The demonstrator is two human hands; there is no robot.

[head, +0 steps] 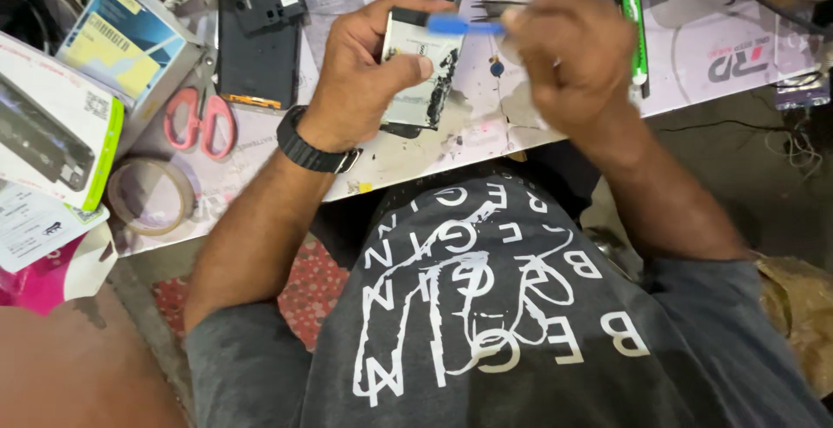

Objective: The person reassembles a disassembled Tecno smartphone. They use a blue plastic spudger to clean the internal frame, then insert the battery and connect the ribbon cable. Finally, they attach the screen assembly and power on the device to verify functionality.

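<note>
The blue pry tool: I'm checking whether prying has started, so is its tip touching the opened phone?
Cannot tell. In the head view the blue pry tool in the right hand overlaps the opened phone in the left hand, but motion blur hides any contact.

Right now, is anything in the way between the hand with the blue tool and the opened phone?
Nothing visible. The right hand holds the blue tool with its tip already on the opened phone, which the left hand grips. The red scissors and tape roll lie off to the side.
</note>
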